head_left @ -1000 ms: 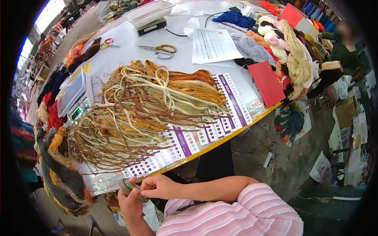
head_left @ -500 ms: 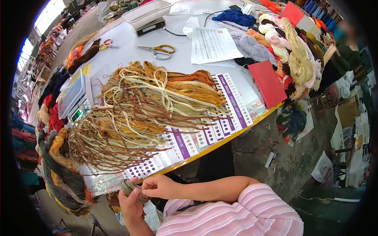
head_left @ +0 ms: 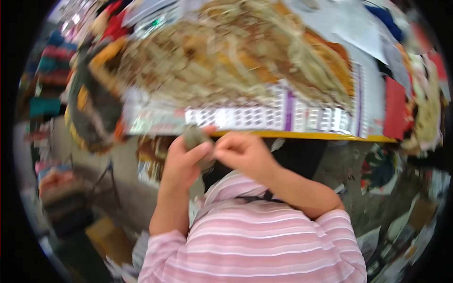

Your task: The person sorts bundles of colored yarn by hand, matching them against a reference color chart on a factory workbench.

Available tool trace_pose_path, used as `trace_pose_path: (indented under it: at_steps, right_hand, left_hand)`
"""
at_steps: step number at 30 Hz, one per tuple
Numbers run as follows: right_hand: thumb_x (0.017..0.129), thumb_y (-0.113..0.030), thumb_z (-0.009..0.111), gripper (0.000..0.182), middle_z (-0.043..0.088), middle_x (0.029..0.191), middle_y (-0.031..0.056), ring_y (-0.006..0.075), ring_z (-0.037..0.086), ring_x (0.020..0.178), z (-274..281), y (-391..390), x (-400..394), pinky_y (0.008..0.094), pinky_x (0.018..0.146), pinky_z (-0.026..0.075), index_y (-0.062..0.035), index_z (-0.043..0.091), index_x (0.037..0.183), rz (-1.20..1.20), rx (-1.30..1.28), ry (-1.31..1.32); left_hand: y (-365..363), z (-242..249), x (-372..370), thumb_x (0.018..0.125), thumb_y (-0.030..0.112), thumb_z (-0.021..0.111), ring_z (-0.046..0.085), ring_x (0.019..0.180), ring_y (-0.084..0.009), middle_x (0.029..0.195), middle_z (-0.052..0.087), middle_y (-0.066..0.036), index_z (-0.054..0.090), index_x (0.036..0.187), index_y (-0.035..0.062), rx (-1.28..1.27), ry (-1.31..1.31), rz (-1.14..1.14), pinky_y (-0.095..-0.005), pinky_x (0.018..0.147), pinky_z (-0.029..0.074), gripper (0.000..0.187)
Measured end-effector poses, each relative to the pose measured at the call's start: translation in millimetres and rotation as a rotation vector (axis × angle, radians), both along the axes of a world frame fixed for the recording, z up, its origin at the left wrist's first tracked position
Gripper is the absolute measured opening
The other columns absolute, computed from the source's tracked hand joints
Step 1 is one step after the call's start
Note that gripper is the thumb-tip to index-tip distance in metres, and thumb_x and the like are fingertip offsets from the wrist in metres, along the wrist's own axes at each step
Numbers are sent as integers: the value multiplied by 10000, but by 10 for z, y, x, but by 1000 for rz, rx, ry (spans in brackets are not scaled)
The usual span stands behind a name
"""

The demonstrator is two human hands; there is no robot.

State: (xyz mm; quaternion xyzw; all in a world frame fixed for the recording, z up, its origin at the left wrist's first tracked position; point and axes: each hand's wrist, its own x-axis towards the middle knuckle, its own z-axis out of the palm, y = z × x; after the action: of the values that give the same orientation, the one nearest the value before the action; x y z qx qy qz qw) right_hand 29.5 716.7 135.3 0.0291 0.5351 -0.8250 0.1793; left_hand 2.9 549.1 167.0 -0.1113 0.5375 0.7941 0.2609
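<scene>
Below the table's front edge, my left hand (head_left: pixel 184 158) is closed round a small grey-green bundle of thread (head_left: pixel 196 139), which sticks up between thumb and fingers. My right hand (head_left: pixel 240 151) is just beside it, its fingers pinched together close to the bundle; whatever they hold is too small and blurred to make out. Beyond both hands, a large spread of tan, brown and orange yarn (head_left: pixel 203 61) lies over the table, blurred, on white and purple hole-punched cards (head_left: pixel 236 118).
Grey and orange skeins (head_left: pixel 99 104) hang at the table's left corner. A red booklet (head_left: pixel 394 108) lies at the right, near more skeins (head_left: pixel 424 104). The table's yellow edge (head_left: pixel 302 136) runs beyond my hands. A scale with green digits (head_left: pixel 155 22) stands at the back left.
The view has swung down and to the left, so the table sits higher and the hands nearer the middle. My left hand still holds the bundle; my right hand has drawn slightly off it.
</scene>
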Motion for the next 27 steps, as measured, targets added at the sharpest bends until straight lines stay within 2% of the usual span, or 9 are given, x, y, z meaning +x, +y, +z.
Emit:
trace_pose_path:
  at_steps: [5, 13, 16, 18, 21, 24, 25, 26, 27]
  right_hand:
    - [864, -18, 603, 47, 587, 905, 6, 47, 530, 794, 0, -47, 83, 193, 702, 427, 13, 625, 890, 33, -170, -16]
    - [860, -9, 603, 48, 588, 941, 24, 65, 540, 844, 50, -193, 144, 212, 763, 440, 24, 617, 892, 40, -165, 12]
    - [863, -8, 597, 46, 590, 938, 27, 69, 544, 850, 61, -249, 165, 215, 765, 443, 22, 616, 892, 15, -167, 22]
    - [870, -15, 587, 49, 594, 913, 25, 71, 548, 847, 71, -291, 179, 213, 766, 442, 17, 616, 893, -17, -178, 11]
    - [881, -29, 576, 64, 591, 810, 3, 60, 541, 769, 106, -246, 122, 211, 700, 438, 11, 626, 890, 89, -56, 28]
    - [886, -52, 581, 85, 569, 709, -22, 41, 505, 671, 314, -165, 16, 196, 608, 406, 4, 644, 896, 288, 273, 164]
    - [897, -88, 588, 124, 553, 677, -30, 23, 458, 615, 359, -118, -19, 195, 540, 365, 5, 664, 928, 370, 126, -7]
    - [912, -145, 593, 168, 571, 686, -19, 20, 459, 603, 418, 0, -71, 184, 521, 353, -2, 673, 951, 429, 151, 65]
    - [916, -158, 588, 178, 591, 689, 7, 34, 484, 587, 454, 167, -73, 192, 501, 358, -2, 668, 951, 327, 66, -26]
  left_hand:
    - [-128, -20, 74, 839, 53, 655, 586, 741, -99, 848, 630, -35, 521, 1238, -59, 125, 23, -32, -242, 684, 473, 436]
    - [-288, -5, 144, 841, 46, 641, 623, 735, -99, 838, 667, -55, 510, 1251, -58, 114, 82, -40, -235, 697, 495, 443]
    - [-342, 8, 162, 822, 12, 657, 576, 756, -93, 863, 631, -34, 551, 1230, -28, 157, 39, -36, -231, 710, 474, 423]
    - [-360, -1, 171, 844, 39, 633, 570, 746, -96, 856, 625, -35, 548, 1230, -31, 99, 120, -51, -222, 703, 462, 401]
    - [-426, -30, 160, 877, 90, 592, 538, 672, -84, 780, 594, -21, 544, 1231, -33, 58, 193, -83, -217, 644, 433, 379]
    - [-551, -86, 137, 890, 119, 553, 480, 537, -80, 672, 543, -7, 557, 1191, -48, 177, 163, -171, -222, 505, 381, 344]
    - [-611, -114, 139, 891, 124, 541, 458, 486, -81, 636, 524, -4, 564, 1170, -56, 242, 142, -208, -225, 450, 361, 332]
    - [-723, -159, 160, 897, 134, 544, 400, 456, -67, 604, 474, 20, 576, 1149, -39, 248, 135, -210, -228, 423, 319, 309]
    - [-898, -227, 184, 902, 145, 547, 342, 426, -52, 572, 424, 44, 587, 1129, -23, 254, 129, -210, -231, 395, 277, 286]
